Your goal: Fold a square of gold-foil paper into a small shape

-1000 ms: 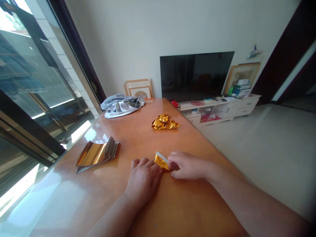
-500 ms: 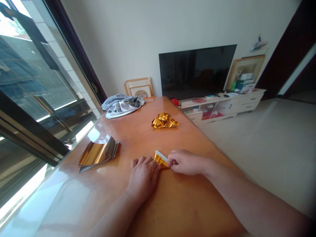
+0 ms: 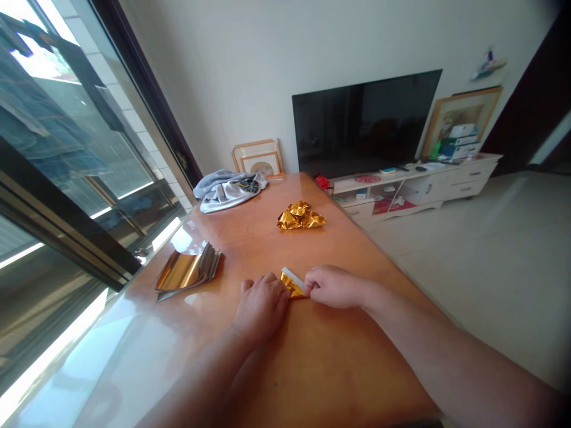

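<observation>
On the wooden table, a small piece of folded gold foil paper lies between my two hands, a pale strip showing along its upper edge. My left hand rests over its left end, fingers bent and thumb pressed close to the fold. At the opposite end, my right hand pinches the paper's right corner between curled fingers. Both hands hide parts of the sheet. Farther off sits a crumpled or folded clump of gold foil. To the left lies a curved stack of gold foil sheets.
A grey cloth bundle lies at the table's far left corner, in front of leaning picture frames. Beyond the table stand a television and a white cabinet. A sliding glass door runs along the left.
The view has shifted slightly, moving the background. Both hands keep their places on the folded foil paper, with the right fingers still at its corner.
</observation>
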The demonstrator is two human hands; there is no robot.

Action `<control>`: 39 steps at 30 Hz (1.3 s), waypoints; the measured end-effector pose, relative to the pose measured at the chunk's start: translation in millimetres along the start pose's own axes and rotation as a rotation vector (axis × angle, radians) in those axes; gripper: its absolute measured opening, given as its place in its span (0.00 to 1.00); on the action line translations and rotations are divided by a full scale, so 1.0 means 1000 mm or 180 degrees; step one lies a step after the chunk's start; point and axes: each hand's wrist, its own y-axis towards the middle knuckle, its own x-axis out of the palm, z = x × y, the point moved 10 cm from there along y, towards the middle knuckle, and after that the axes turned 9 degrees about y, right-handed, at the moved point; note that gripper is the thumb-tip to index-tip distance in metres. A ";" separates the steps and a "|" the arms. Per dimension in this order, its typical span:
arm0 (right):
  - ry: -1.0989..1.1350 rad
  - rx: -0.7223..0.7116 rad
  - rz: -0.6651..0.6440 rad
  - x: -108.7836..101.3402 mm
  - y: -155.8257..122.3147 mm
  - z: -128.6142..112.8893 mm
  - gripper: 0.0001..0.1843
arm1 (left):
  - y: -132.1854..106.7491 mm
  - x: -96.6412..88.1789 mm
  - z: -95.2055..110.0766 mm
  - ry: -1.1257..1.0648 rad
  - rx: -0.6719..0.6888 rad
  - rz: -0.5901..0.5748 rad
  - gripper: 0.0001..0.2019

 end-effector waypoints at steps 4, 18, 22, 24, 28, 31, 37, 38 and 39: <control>0.0012 0.0142 -0.0137 0.002 0.000 0.002 0.10 | 0.003 0.002 -0.002 0.0063 -0.0049 -0.0118 0.16; 0.0067 0.0364 -0.0004 0.000 -0.003 0.003 0.10 | 0.016 0.003 0.004 0.0342 -0.0152 -0.0370 0.17; 0.0045 0.0270 0.0220 -0.009 -0.006 0.001 0.07 | 0.013 0.005 0.003 0.0283 -0.0141 -0.0254 0.18; -0.0041 0.0145 0.0307 -0.015 -0.010 -0.005 0.07 | 0.013 0.006 0.002 0.0267 -0.0145 -0.0220 0.17; -0.0627 -0.0429 0.0433 -0.023 -0.026 -0.038 0.09 | 0.012 0.006 0.000 0.0221 -0.0170 -0.0231 0.16; -0.1130 -0.0598 0.0350 -0.018 -0.039 -0.055 0.13 | 0.013 0.005 0.001 0.0167 -0.0147 -0.0225 0.16; -0.1388 -0.0394 0.0146 -0.009 -0.049 -0.053 0.16 | 0.013 0.004 0.002 0.0076 -0.0096 -0.0278 0.17; -0.1385 -0.0360 0.0164 -0.010 -0.051 -0.052 0.16 | 0.014 0.004 0.001 0.0069 -0.0091 -0.0274 0.17; -0.1371 -0.0343 0.0191 -0.010 -0.052 -0.053 0.17 | 0.014 0.004 0.001 0.0063 -0.0081 -0.0265 0.16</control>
